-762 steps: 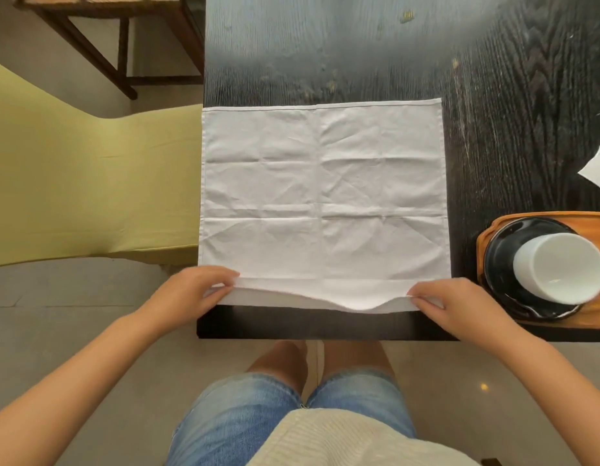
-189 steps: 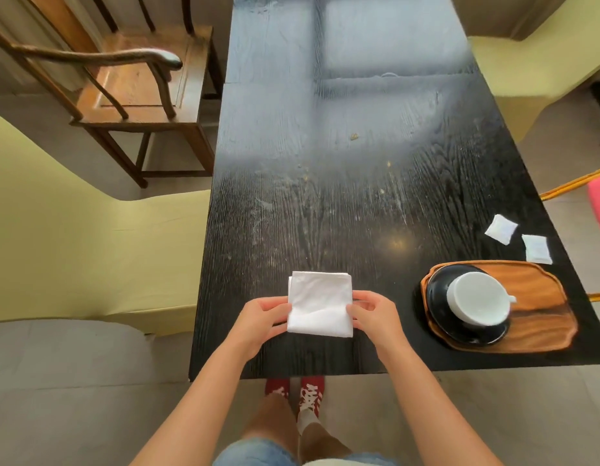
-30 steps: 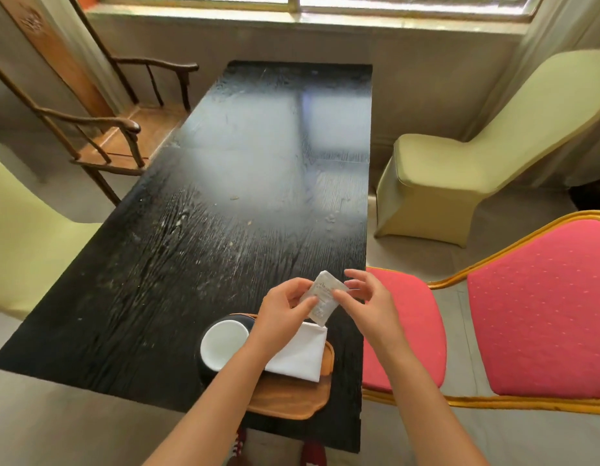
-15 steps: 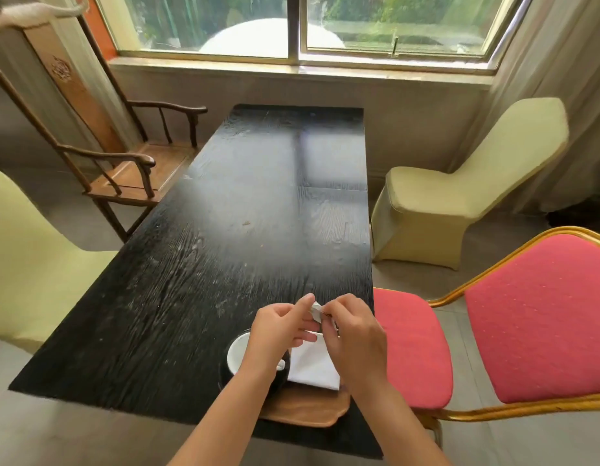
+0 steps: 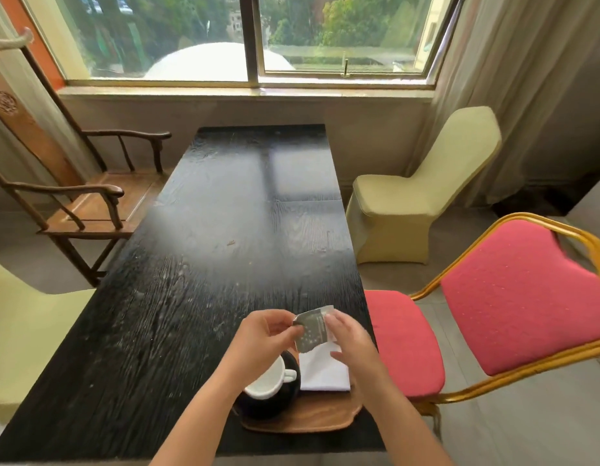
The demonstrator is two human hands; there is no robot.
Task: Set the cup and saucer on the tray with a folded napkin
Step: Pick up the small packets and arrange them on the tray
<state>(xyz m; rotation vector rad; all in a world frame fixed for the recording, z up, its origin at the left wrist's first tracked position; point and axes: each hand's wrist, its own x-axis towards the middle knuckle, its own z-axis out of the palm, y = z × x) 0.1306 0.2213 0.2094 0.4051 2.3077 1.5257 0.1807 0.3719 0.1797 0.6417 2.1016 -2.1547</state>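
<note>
While nearest the viewer, on a wooden tray (image 5: 312, 419) at the near right edge of a black table (image 5: 204, 297), sat a white cup (image 5: 268, 381) on a dark saucer (image 5: 275, 400), with a folded white napkin (image 5: 323, 371) just beside them on the same tray. Above these, held a small grey packet (image 5: 313, 329), pinched at its upper left corner by left hand (image 5: 263, 341) and along its right edge by right hand (image 5: 350, 344). Farther right stood a red chair (image 5: 513, 304), beyond it a yellow-covered chair (image 5: 423, 203). Farther left stood a wooden armchair (image 5: 86, 203); farthest off, a window (image 5: 251, 38).
</note>
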